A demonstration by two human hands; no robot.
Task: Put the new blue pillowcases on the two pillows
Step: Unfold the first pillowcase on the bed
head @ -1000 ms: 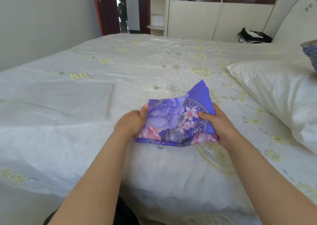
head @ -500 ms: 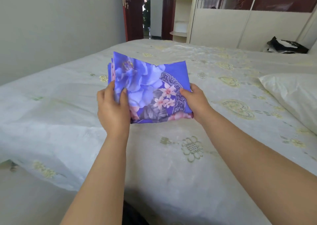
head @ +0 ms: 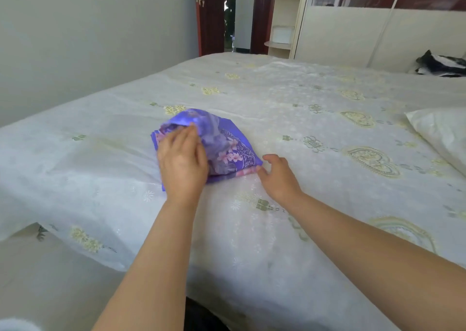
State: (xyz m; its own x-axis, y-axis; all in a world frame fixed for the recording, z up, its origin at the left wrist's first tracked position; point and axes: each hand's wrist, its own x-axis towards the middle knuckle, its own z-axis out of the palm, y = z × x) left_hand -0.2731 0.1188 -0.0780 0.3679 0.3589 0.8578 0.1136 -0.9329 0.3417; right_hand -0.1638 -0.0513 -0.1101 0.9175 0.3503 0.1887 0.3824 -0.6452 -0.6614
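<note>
1. Forearms of mine reach out over the white embroidered bedsheet (head: 277, 242).
2. My left hand (head: 182, 161) lies on the folded blue floral pillowcase bundle (head: 227, 149), fingers fairly straight, pressing its left side; blur hides any pinch.
3. My right hand (head: 278, 177) is loosely spread, holding nothing, fingertips just at the bundle's right corner.
4. The bundle lies on the sheet.
5. Farther right, a white bare pillow (head: 443, 131) lies at the frame edge, well apart.
6. Beyond stand a cream wardrobe (head: 340, 33) and a dark red door (head: 209, 15).
</note>
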